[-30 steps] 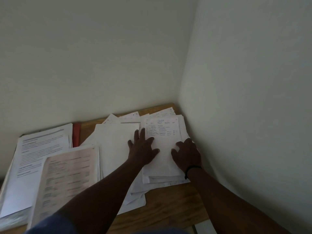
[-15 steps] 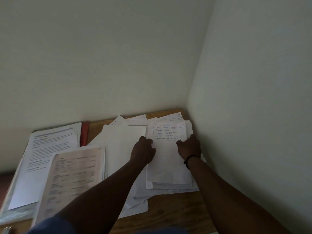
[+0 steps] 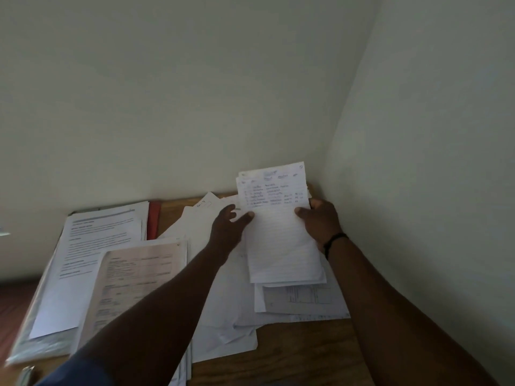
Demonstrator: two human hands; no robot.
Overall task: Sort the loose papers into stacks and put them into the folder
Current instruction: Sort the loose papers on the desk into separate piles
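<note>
- Head view: wooden table point(image 3: 292, 352) set in a room corner, pale walls point(image 3: 195, 93) behind and to the right.
- Left hand point(image 3: 227, 227) grips the left edge of a handwritten lined stack point(image 3: 278, 232), thumb on the front face, fingers curled behind.
- Right hand point(image 3: 320, 221) grips the right edge of the same stack, thumb on the front, fingers wrapped round the back; black band point(image 3: 335, 240) on that wrist.
- Stack tilted up off the table, top edge raised toward the corner, blue writing in its upper part, lower end over the loose papers.
- Loose papers point(image 3: 223, 302), mostly white, spread overlapping beneath and left of the lifted stack, reaching the table's middle.
- Printed form stack point(image 3: 133, 285) lies near the left forearm, overlapping a printed text stack point(image 3: 92, 246) farther left.
- Red folder edge point(image 3: 153, 218) shows at the back, between the text stack and the loose papers.
- Blue sleeve point(image 3: 75, 371) at bottom left.
</note>
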